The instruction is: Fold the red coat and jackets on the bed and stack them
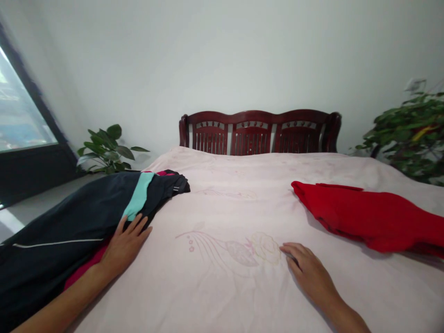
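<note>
The dark clothes (pixel 69 208) lie on the left of the sheet (pixel 194 300), under and beside the left hand (pixel 125 243). That hand is palm down at their right edge, its fingers slightly spread. The leftmost fingertips meet the lower end of the aqua band (pixel 138 196), while the digit furthest right reaches past the edge, over the sheet. Nothing is pinched there; how hard the fingers press, I cannot tell. Pink cloth (pixel 83 270) shows from beneath the dark clothes, next to the wrist, and a thin white line (pixel 58 243) runs across them, left of the hand.

The right hand (pixel 308 268) is at the printed flower (pixel 266 248), its fingers close together and lightly bent, the thumb just below the forefinger; they grip nothing. Whether the tips touch the sheet, I cannot tell. The red garment (pixel 367 215) lies beyond and to the right of these fingers, apart from them, its narrow end towards the middle of the bed.

Past the far edge of the sheet is a carved wooden headboard (pixel 251 136), with a plant (pixel 109 148) to its left and bushier foliage (pixel 409 134) to its right
</note>
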{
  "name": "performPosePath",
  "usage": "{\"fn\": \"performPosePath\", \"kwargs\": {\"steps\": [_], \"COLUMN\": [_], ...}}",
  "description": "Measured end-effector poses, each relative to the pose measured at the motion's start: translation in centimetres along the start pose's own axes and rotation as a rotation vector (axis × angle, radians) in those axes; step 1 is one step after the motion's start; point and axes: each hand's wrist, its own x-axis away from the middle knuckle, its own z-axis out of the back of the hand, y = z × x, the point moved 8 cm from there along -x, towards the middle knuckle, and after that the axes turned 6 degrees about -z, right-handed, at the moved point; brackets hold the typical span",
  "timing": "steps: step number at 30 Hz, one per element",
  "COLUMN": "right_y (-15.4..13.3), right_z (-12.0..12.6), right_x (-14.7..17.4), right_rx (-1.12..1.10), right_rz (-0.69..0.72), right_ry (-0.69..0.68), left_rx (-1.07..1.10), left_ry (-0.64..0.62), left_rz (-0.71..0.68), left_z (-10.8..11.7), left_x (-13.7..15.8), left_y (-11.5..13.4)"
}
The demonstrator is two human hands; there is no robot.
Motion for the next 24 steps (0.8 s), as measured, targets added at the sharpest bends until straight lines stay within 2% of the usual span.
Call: {"fn": "performPosePath", "kwargs": {"steps": [2, 5, 7, 9, 12, 14, 19, 24], "right_y": [0.1, 0.4, 0.5, 0.6, 0.6, 0.6, 0.6, 0.6], "right_z": [-0.1, -0.2, -0.2, -0.3, -0.4, -0.4, -0.4, -0.3], "right_x": [0.0, 0.0, 0.0, 0.0, 0.0, 0.0, 0.0, 0.0], "right_rx": [-0.007, -0.022, -0.03, -0.036, -0.05, -0.058, -0.062, -0.083], "right_rz": [-0.001, -0.006, -0.004, -0.003, -0.004, -0.007, 0.0, -0.008], "right_ry": [0.001, 0.007, 0.012, 0.009, 0.003, 0.003, 0.01, 0.006], "left_rx": [0.057, 0.138, 0.163, 0.15, 0.035, -0.051, -0.19, -0.19], "left_ry": [0.004, 0.01, 0.017, 0.081, 0.257, 0.283, 0.107, -0.122], "left_rz": [-0.01, 0.011, 0.006, 0.039, 0.314, 0.462, 0.523, 0.499], "left_z": [0.3, 0.7, 1.2, 2.1, 4.0, 4.5, 4.7, 5.3], "left_x": [2.2, 3.5, 3.6, 4.0, 6.3, 8.2, 9.8, 8.4], "left_y": [-1.6, -3.5, -3.5, -3.1, -4.1, -5.1, -8.1, -10.3]}}
